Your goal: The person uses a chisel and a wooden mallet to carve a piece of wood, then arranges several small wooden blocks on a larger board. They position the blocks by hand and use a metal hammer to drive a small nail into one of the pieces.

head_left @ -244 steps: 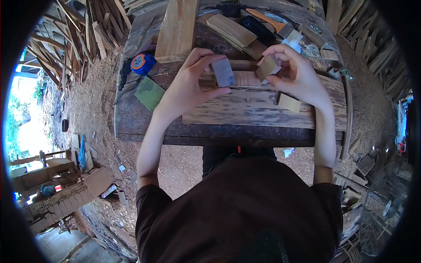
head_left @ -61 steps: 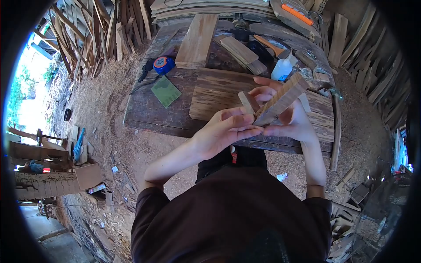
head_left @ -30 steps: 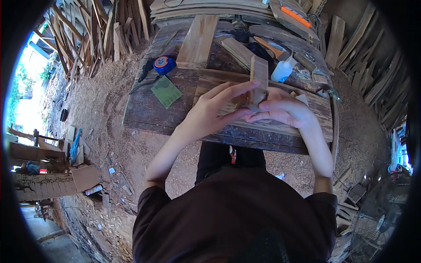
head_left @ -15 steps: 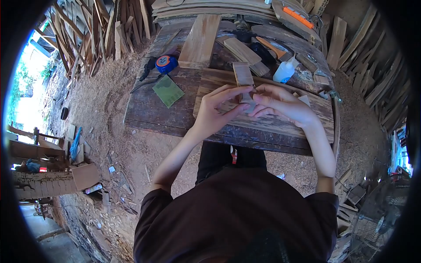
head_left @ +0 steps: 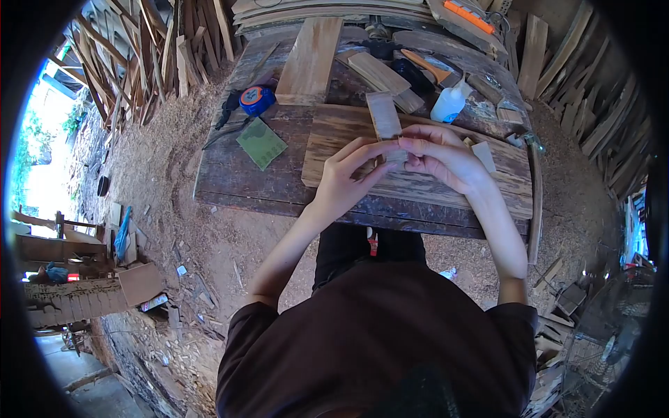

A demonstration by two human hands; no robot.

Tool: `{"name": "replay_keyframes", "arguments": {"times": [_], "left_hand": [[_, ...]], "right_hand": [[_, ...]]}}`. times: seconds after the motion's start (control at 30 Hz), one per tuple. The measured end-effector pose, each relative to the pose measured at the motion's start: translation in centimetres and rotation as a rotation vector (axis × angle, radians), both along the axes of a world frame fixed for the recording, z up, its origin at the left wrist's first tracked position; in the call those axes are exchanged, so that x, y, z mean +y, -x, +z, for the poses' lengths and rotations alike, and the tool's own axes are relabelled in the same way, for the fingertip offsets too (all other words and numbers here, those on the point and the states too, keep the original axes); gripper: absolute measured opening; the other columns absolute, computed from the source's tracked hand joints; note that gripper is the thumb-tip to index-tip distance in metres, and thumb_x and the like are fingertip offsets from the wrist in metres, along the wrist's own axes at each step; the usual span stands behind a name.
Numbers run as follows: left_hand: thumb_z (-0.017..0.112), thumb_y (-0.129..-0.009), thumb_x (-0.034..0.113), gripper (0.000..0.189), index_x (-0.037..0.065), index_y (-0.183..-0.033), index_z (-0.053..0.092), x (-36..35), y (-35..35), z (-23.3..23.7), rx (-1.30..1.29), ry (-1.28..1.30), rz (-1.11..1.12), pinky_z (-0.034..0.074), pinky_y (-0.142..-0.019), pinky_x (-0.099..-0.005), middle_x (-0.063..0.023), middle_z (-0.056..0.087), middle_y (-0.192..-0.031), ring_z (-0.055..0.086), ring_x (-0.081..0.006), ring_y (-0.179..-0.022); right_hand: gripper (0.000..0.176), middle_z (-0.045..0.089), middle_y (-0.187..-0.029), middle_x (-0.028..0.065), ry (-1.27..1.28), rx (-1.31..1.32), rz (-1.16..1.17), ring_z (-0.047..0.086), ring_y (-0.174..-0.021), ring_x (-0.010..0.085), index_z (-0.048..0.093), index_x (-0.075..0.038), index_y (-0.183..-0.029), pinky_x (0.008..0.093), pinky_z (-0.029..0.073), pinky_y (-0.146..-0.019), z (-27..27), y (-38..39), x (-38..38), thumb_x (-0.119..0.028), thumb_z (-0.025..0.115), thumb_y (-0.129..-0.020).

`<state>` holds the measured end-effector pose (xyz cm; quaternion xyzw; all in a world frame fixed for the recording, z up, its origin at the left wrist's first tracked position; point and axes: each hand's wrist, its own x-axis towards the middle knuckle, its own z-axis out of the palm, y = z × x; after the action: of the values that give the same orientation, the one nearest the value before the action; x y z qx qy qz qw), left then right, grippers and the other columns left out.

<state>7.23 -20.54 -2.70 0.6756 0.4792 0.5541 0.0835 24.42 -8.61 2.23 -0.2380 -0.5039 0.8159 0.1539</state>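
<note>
A small pale wooden piece (head_left: 383,115) is held up over the bench, its upper end rising above my fingers and its lower end partly covered by them. My left hand (head_left: 350,171) pinches it from the left with thumb and fingertips. From the right, my right hand (head_left: 449,157) grips the same piece with curled fingers, and the fingertips of both hands nearly meet. Below the hands lies a wide streaked board (head_left: 481,188). A small pale scrap (head_left: 483,156) rests on that board beside my right hand. Left of my hands, a green sandpaper square (head_left: 261,143) lies flat.
On the dark workbench (head_left: 237,177) are a blue tape measure (head_left: 257,101), a thick wood block (head_left: 310,63), stacked slats (head_left: 380,74), a white glue bottle (head_left: 448,104) and an orange-handled tool (head_left: 426,66). Leaning timber (head_left: 146,49) and sawdust surround the bench.
The wooden piece has tilted, so its upper face now looks paler and brighter. Both hands still hold it, with the right fingers shifted slightly. The whole view has shifted a little.
</note>
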Motion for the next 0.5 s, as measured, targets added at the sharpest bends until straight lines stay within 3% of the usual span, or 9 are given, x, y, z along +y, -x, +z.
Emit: {"name": "replay_keyframes", "arguments": {"times": [0.03,0.1,0.2,0.5], "left_hand": [[0.077,-0.079,0.004,0.04,0.003,-0.117,0.064,0.1,-0.3,-0.3,-0.001,0.002,0.002,0.054,-0.078,-0.0304,-0.0087,0.067,-0.102,0.067,-0.0181,-0.089],[0.078,-0.079,0.005,0.047,0.003,-0.122,0.059,0.3,-0.9,-1.0,-0.257,-0.011,0.034,0.055,-0.081,-0.0292,-0.0093,0.068,-0.107,0.069,-0.0166,-0.092],[0.079,-0.078,0.007,0.051,0.002,-0.124,0.056,0.1,-0.8,-0.8,-0.329,0.101,0.027,0.055,-0.084,-0.029,-0.0097,0.069,-0.11,0.069,-0.0158,-0.095],[0.08,-0.077,0.007,0.048,0.003,-0.12,0.06,0.1,-0.7,-1.6,-0.267,0.056,0.081,0.056,-0.082,-0.029,-0.0098,0.07,-0.104,0.071,-0.0165,-0.094]], "right_hand": [[0.025,0.058,-0.086,-0.0004,0.002,-0.001,0.002,0.053,-0.072,0.0069,0.063,0.0,-0.105,0.0215,0.045,-0.066,-0.2,0.0,0.2,-0.018,0.072,-0.089],[0.021,0.06,-0.09,0.0019,0.052,-0.024,-0.006,0.056,-0.072,0.0082,0.06,-0.001,-0.108,0.0242,0.05,-0.068,-0.5,-0.1,0.6,-0.012,0.068,-0.092],[0.026,0.059,-0.085,0.001,0.024,-0.032,-0.061,0.055,-0.071,0.0083,0.062,0.0,-0.105,0.0233,0.048,-0.067,-0.8,0.1,0.7,-0.017,0.072,-0.089],[0.02,0.054,-0.077,-0.0007,0.075,-0.009,-0.057,0.054,-0.068,0.0086,0.061,-0.001,-0.105,0.0235,0.047,-0.065,-1.3,0.7,0.6,-0.013,0.069,-0.091]]}}
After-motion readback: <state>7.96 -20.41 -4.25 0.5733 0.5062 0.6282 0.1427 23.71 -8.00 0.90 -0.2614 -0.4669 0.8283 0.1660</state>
